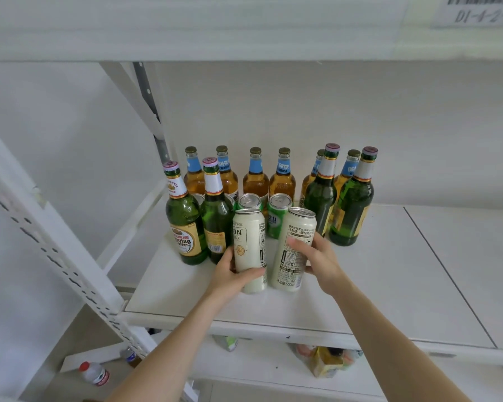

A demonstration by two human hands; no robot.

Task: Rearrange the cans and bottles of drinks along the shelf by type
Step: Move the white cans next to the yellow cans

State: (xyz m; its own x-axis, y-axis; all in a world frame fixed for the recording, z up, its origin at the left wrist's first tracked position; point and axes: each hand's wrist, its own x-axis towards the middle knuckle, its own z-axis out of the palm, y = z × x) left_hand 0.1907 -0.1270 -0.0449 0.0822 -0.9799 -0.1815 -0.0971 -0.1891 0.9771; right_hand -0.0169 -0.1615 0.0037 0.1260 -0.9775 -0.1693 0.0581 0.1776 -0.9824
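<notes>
**Two tall cans in hand at the front of the shelf**

Two bare forearms come in from the bottom edge, nearest to the camera. The left hand [230,274] has its thumb and fingers curled round the lower part of the left cream can [249,242]. The right hand [321,261] grips the right cream can [295,242] at mid height, with the thumb across the printed label; its other fingers are behind the can and hidden.

Both cans are near the front of the white shelf board [389,285], just beside each other. I cannot tell if their bases touch the board.

Behind them, four green bottles [185,224] stand upright, two at the left and two at the right. A row of amber bottles [255,181] stands along the back wall. Two green cans [278,216] stand in the middle, just behind the cream ones.

The cans look full, so probably heavy for their size, with a smooth and somewhat slippery wall that dents under hard pressure. A grip round the middle of the body seems safest. The glass bottles are heavier and fragile; I would take them at the body, not the thin neck, and keep them from knocking together.
</notes>
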